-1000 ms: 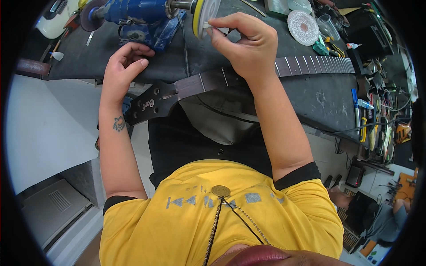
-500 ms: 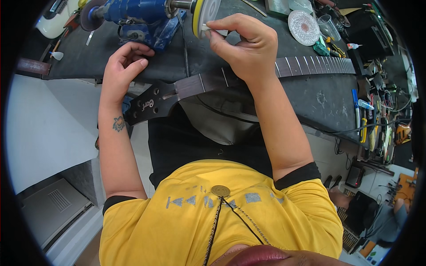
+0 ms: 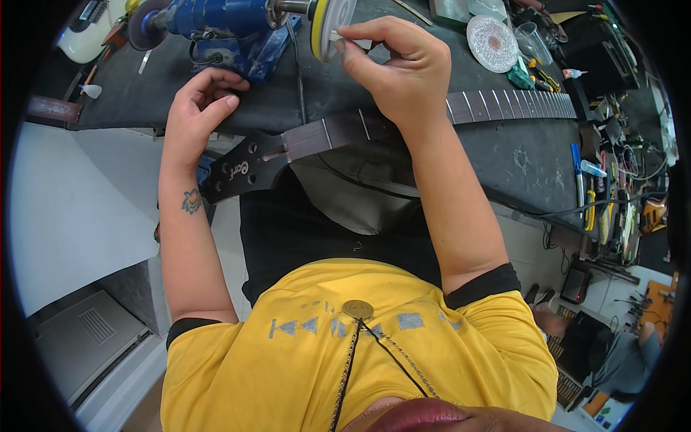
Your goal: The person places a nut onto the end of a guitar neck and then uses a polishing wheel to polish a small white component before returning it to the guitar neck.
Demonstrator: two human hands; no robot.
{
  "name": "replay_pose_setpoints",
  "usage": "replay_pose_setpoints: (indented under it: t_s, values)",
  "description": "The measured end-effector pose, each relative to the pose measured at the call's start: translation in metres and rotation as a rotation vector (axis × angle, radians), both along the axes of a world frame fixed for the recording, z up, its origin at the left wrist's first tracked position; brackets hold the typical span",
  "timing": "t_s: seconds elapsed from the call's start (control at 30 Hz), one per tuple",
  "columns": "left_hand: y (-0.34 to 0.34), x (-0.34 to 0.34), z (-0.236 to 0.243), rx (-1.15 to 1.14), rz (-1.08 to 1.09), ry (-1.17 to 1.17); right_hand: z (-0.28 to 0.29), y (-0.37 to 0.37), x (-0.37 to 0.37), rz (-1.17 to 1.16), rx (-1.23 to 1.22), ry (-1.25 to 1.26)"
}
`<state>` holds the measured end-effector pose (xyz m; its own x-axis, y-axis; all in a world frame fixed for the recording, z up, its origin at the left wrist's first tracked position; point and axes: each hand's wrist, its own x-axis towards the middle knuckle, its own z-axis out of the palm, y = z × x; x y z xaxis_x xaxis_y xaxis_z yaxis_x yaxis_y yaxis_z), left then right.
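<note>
From here, the right hand [image 3: 404, 70] pinches a small white bone-like piece [image 3: 335, 35] beside the far yellow-rimmed pale wheel [image 3: 340, 16]; it looks light, stiff, brittle, best gripped by its right end. The left hand [image 3: 200, 106] lies loosely curled.

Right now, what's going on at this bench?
The person's right hand pinches a small white piece at the yellow-rimmed wheel of a blue machine; contact is hard to tell. The left hand lies by the machine's base. A fretted guitar neck lies at the near edge of the bench, its headstock overhanging.
</note>
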<state>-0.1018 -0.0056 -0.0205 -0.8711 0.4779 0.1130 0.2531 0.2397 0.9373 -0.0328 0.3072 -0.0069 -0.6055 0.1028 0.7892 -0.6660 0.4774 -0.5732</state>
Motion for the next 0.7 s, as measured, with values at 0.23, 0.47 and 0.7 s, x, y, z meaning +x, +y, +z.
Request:
replay_pose_setpoints:
  t_s: [0.23, 0.47, 0.7]
  values:
    - [-0.0011, -0.0011, -0.0006, -0.004, -0.006, 0.003, 0.0020, -0.0013, 0.0012, -0.022, 0.016, 0.000]
    - [-0.0007, 0.0000, 0.0006, -0.003, -0.003, 0.002, -0.0008, -0.0009, -0.0008, -0.005, 0.023, 0.026]
    - [-0.0001, 0.0005, 0.0006, -0.005, 0.002, 0.003, -0.0043, 0.0000, -0.0047, 0.023, -0.003, 0.075]
